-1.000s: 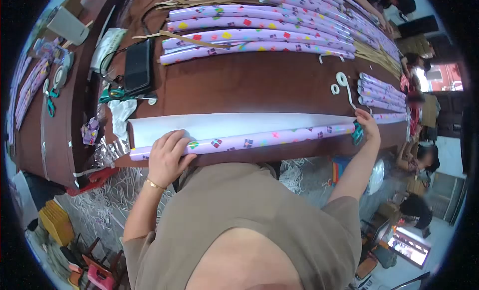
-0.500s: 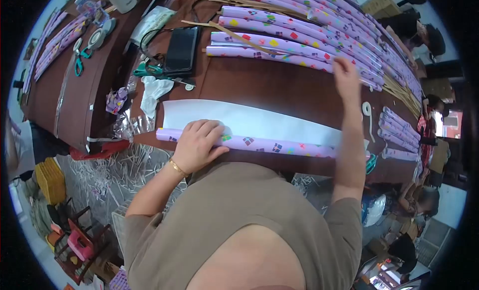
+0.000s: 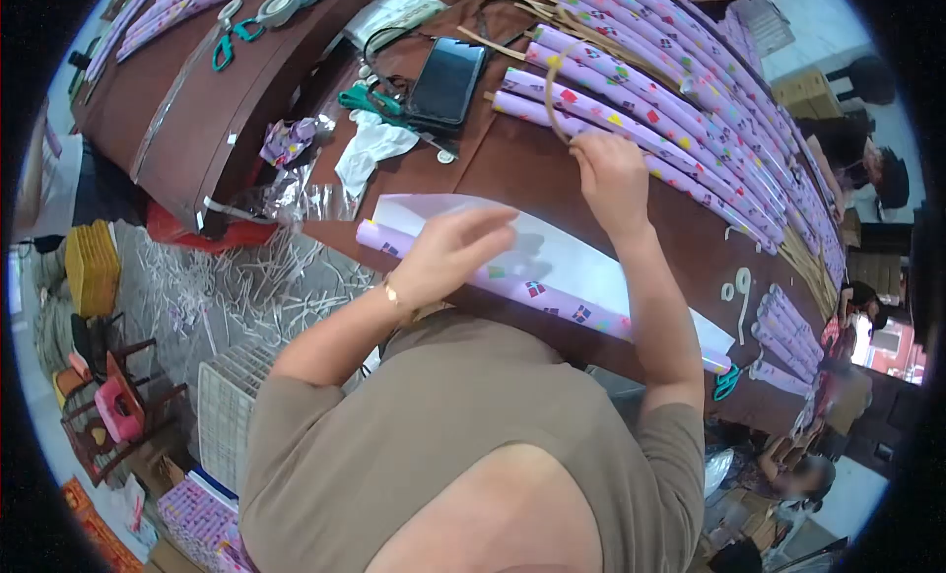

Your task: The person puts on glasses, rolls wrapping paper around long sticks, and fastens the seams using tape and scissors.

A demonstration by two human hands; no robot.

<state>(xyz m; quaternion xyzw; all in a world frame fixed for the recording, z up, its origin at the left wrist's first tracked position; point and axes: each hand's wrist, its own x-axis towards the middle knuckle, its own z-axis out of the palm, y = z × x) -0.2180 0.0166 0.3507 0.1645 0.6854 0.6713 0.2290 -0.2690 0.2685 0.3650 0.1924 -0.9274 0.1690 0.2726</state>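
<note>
In the head view, a roll of lilac wrapping paper (image 3: 547, 302) with a gift-box print lies at the table's near edge, its loose sheet's white underside (image 3: 581, 265) spread behind it. Over the left part of this roll is my left hand (image 3: 458, 250), fingers stretched out and nothing in them. Farther back, my right hand (image 3: 611, 174) pinches a thin tan paper strip (image 3: 554, 92). That strip arches up from my fingers across the nearest of several finished lilac rolls (image 3: 631, 134).
A black tablet (image 3: 446, 80), green-handled scissors (image 3: 372, 100) and a crumpled white cloth (image 3: 372, 147) lie at the back left. White tape (image 3: 743, 281), teal scissors (image 3: 726, 383) and a bundle of short rolls (image 3: 786, 327) are at the right. Paper shreds (image 3: 261, 292) cover the floor.
My right hand has come left from the rolls' far part and now holds a tan strip. My left hand has lifted off the roll, and the view has turned.
</note>
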